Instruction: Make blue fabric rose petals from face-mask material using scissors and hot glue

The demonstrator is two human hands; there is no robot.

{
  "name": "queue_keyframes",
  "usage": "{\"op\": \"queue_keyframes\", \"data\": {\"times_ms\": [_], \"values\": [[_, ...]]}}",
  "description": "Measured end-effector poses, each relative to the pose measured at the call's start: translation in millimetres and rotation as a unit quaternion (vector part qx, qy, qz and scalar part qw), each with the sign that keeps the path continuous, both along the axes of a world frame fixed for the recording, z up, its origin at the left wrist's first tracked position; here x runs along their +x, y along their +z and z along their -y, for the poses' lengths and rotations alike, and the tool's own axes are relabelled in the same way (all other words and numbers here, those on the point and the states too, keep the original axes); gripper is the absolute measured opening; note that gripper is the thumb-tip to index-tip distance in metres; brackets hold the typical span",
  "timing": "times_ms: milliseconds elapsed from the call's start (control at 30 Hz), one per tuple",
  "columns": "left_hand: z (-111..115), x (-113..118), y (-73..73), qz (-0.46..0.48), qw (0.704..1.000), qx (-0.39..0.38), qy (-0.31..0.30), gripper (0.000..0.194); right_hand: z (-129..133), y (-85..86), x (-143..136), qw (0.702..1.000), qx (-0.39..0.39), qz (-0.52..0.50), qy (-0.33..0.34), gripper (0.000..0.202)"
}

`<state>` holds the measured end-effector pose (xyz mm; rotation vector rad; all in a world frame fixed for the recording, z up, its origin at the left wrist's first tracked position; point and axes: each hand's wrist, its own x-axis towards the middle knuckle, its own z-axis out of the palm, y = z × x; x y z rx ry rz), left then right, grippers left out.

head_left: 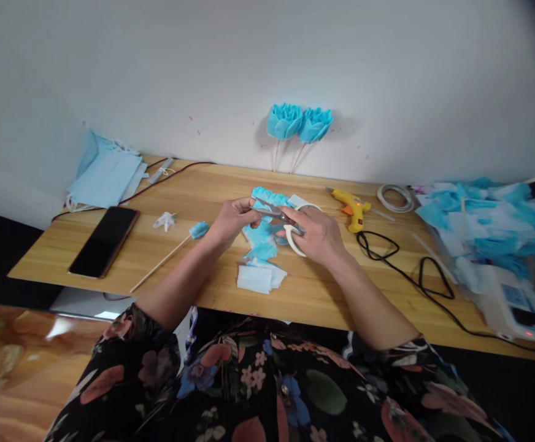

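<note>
My right hand (316, 232) holds white-handled scissors (297, 243), their blades pointing left toward my other hand. My left hand (237, 220) is closed in a pinch at the blade tips; what it pinches is too small to make out. Blue pleated pieces (270, 196) lie just behind the blades. Under and in front of the hands are blue fabric pieces (262, 242) and pale rectangular pieces (254, 279). Left of my left hand lies a wooden stick (159, 267) with a small blue bud (199, 230) on its end.
Two blue flowers (284, 121) on sticks lean against the wall. A yellow glue gun (353, 209), a cable coil (395, 198), a black cord and a heap of blue scraps (479, 215) are at right. A phone (104, 241) and stacked masks (106, 172) lie left.
</note>
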<state>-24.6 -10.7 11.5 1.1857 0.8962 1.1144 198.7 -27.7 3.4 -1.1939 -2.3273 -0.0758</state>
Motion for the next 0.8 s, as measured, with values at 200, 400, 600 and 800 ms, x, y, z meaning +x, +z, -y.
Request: {"op": "queue_keyframes", "data": {"times_ms": [200, 400, 600, 800], "values": [[-0.3, -0.3, -0.4, -0.007, 1.0, 0.013, -0.003, 0.015, -0.3, -1.6, 0.1, 1.0, -0.001, 0.002, -0.005, 0.044], [-0.5, -0.6, -1.2, 0.0, 1.0, 0.014, -0.008, 0.017, 0.9, -0.4, -0.5, 1.0, 0.001, -0.001, 0.001, 0.045], [0.8, -0.4, 0.3, 0.001, 1.0, 0.01, -0.005, 0.022, 2.3, -1.0, -1.8, 1.0, -0.016, -0.011, 0.004, 0.046], [0.0, 0.7, 0.4, 0.011, 1.0, 0.014, -0.012, 0.024, 2.7, -0.5, -3.8, 0.993, -0.076, -0.081, 0.038, 0.049]]}}
